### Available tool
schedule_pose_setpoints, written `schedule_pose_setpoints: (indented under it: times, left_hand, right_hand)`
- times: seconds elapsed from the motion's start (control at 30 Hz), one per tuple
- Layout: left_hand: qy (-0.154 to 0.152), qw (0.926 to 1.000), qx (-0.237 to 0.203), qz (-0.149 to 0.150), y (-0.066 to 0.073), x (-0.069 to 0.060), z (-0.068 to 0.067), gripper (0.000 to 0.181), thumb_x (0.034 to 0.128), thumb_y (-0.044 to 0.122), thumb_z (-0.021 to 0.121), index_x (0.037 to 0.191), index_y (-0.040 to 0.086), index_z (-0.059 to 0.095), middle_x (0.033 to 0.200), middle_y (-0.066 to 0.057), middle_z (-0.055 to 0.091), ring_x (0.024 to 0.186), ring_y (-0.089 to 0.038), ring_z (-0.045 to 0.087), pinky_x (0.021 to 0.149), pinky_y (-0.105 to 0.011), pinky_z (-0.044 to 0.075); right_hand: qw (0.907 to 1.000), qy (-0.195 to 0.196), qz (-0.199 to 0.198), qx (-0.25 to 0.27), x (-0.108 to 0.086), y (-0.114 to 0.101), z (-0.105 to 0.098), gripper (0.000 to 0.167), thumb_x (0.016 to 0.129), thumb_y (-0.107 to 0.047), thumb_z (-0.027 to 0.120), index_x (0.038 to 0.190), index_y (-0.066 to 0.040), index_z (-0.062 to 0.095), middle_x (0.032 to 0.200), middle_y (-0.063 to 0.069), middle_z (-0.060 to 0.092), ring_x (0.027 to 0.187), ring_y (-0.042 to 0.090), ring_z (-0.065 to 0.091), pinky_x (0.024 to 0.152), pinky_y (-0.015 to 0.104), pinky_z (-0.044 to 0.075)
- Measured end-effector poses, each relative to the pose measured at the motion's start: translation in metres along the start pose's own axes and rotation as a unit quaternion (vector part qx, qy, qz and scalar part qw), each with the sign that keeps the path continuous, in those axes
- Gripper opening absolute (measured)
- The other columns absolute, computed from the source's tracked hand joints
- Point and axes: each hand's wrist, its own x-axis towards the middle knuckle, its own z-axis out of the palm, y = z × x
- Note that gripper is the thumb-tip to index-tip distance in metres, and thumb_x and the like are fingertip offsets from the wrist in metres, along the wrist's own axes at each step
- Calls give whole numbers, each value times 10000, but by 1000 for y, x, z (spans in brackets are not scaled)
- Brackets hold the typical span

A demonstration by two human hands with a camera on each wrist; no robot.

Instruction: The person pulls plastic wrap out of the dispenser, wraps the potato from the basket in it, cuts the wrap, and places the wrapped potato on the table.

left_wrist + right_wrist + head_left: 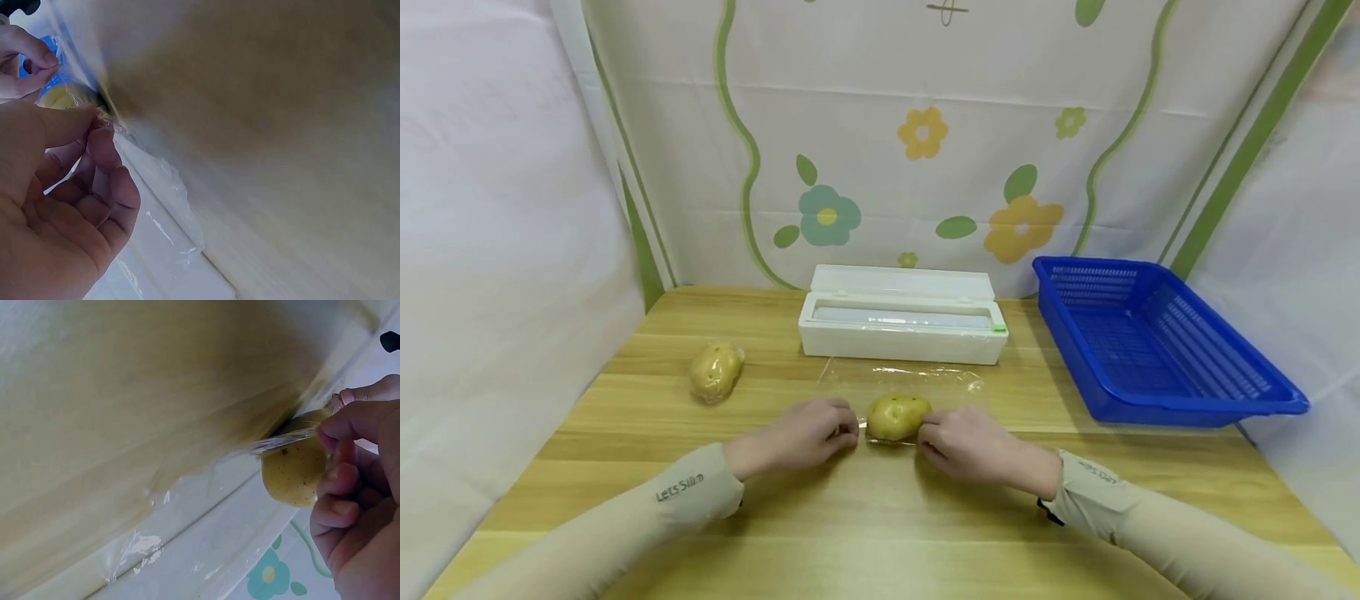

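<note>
A yellow potato [897, 417] lies on a sheet of clear plastic wrap [917, 379] spread over the wooden table. My left hand [816, 433], at the potato's left, pinches an edge of the wrap between thumb and index finger. On the other side my right hand [966, 444] pinches the wrap too, close against the potato. In the right wrist view a gathered strip of plastic wrap [284, 441] runs from those fingertips across the potato [292, 475]. The left wrist view shows the film trailing from my left hand [75, 187].
Behind the potato stands a white wrap dispenser box [902, 343] with its lid raised. A second potato [716, 372], covered in film, lies at the left. At the right is a blue plastic basket [1180, 404]. A patterned curtain [880, 183] hangs behind the table.
</note>
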Motion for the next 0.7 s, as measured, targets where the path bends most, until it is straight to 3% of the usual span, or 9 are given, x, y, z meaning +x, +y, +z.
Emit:
schedule_pose_setpoints:
  times: [0.13,0.23,0.3,0.43,0.5,0.7]
  left_hand:
    - [335,9993,76,-150,3,-1,-6,76,931,223,701,929,147,700,897,88,587,755,-58,544,654,-247,490]
    - [715,9967,348,-143,7,1,-9,347,864,383,758,1058,107,672,998,29,599,801,-110,575,656,-261,501]
    - [847,9946,598,-90,9,5,-10,600,791,496,793,1197,88,623,1130,-18,593,939,-156,595,744,-295,521]
    - [687,9942,817,85,12,17,-9,933,684,604,826,1385,76,507,1335,-75,523,1202,-236,508,956,-397,464]
    - [555,9951,808,136,13,22,-6,994,657,608,841,1412,70,482,1356,-79,511,1228,-246,485,1002,-415,426]
    - [473,9948,895,145,18,35,1,1013,621,619,855,1396,81,487,1319,-69,528,1175,-236,497,946,-404,457]
  right_hand:
    - [9999,106,-44,62,2,3,0,196,822,-108,719,700,-166,577,693,-88,483,543,47,407,431,204,351]
    - [9996,95,-51,247,5,5,0,176,803,-97,716,708,-168,586,701,-92,498,553,32,405,450,172,347]
    - [9991,89,11,408,5,7,-1,156,789,-91,716,719,-168,601,708,-96,508,561,19,407,466,153,348]
    - [9974,77,182,699,6,11,-3,126,775,-85,712,740,-172,628,710,-111,510,575,-5,415,486,135,350]
    - [9964,70,230,816,6,13,-5,119,776,-82,709,744,-171,636,701,-116,506,577,-9,422,487,134,355]
    - [9925,61,486,1123,9,16,-9,116,792,-84,703,752,-177,645,671,-114,508,576,-4,428,485,160,367]
